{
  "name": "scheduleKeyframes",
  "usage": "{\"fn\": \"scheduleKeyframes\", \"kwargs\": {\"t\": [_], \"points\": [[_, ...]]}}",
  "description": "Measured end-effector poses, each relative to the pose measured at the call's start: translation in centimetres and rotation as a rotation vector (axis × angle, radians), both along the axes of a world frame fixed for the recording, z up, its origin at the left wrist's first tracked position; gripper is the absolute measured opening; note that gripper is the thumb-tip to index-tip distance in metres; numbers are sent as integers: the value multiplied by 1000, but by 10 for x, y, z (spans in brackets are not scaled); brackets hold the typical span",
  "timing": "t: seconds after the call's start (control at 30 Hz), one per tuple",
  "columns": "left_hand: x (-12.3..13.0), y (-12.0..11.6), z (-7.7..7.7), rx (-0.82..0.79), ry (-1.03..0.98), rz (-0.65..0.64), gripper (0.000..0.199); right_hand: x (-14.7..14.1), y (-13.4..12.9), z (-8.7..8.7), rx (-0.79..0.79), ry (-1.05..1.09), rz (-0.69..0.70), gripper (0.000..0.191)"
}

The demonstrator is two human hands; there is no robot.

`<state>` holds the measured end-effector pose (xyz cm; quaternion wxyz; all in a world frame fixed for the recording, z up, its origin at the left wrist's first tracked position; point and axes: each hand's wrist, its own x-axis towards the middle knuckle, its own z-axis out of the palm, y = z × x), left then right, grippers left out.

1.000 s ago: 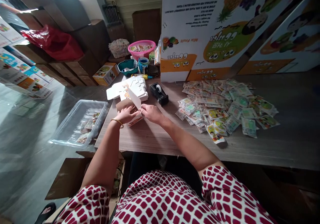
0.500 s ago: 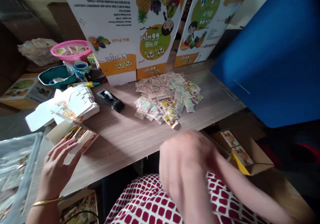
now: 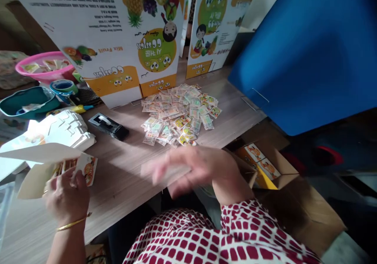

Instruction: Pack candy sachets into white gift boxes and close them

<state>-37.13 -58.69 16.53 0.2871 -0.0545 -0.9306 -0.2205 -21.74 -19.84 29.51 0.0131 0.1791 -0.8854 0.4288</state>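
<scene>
My left hand [image 3: 69,197] is closed on the near side of a small white carton [image 3: 88,170] with orange fruit printed on its end. The carton's flaps stand open, and the sachets inside [image 3: 66,165] are partly covered by my fingers. My right hand [image 3: 203,168] hangs over the desk's front edge, smeared by motion. Its fingers reach left with the thumb apart, and I see nothing held in them. Just beyond it lies a loose pile of small printed sachets [image 3: 176,111].
Flat white cartons [image 3: 64,130] are stacked at left, beside a black tape dispenser [image 3: 108,126]. Behind them are a teal basket [image 3: 32,109] and pink basin [image 3: 44,75]. Large printed boxes [image 3: 114,52] line the back. An open brown box [image 3: 288,166] holds cartons below right, under a blue panel [image 3: 309,60].
My right hand has swung up and left from above my lap to the desk edge. My left hand's fingers have curled further onto the carton. The view has shifted to the right.
</scene>
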Motion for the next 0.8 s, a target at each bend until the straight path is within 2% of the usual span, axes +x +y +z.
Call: {"fn": "scheduleKeyframes", "kwargs": {"t": [0.07,0.1,0.13,0.17,0.2,0.27,0.33,0.43,0.47,0.5,0.6,0.63,0.67,0.7,0.77,0.8], "points": [[4,17,8,17,151,-39,47,-20,14,-27,183,-9,-467,47],[10,28,12,46,204,-86,49,-30,25,-45,276,-34,-734,48],[17,40,16,89,219,-153,48,-39,37,-64,367,-88,-926,54],[26,55,20,149,178,-232,46,-47,50,-83,443,-156,-1051,62],[35,71,22,215,89,-316,40,-52,62,-100,500,-219,-1116,65],[52,105,22,412,-169,-469,27,-57,83,-124,548,-285,-1154,52],[65,140,18,698,-547,-584,25,-53,94,-133,507,-296,-1175,38],[76,185,11,1176,-1074,-672,40,-37,84,-126,373,-158,-1202,42],[77,197,9,1298,-1198,-685,45,-31,73,-122,318,-75,-1154,42],[76,208,8,1391,-1298,-694,50,-27,60,-117,257,-8,-1044,41],[65,228,7,1525,-1455,-627,52,-32,24,-105,112,-5,-483,35],[60,230,7,1532,-1464,-582,51,-41,18,-102,103,-21,-366,34],[55,229,8,1529,-1458,-546,49,-54,18,-99,125,-17,-337,34],[52,227,8,1522,-1438,-523,48,-71,23,-97,176,7,-395,35],[48,218,10,1508,-1379,-515,50,-109,45,-95,336,74,-622,41],[48,211,11,1496,-1350,-523,52,-127,59,-94,428,77,-669,45]]}}
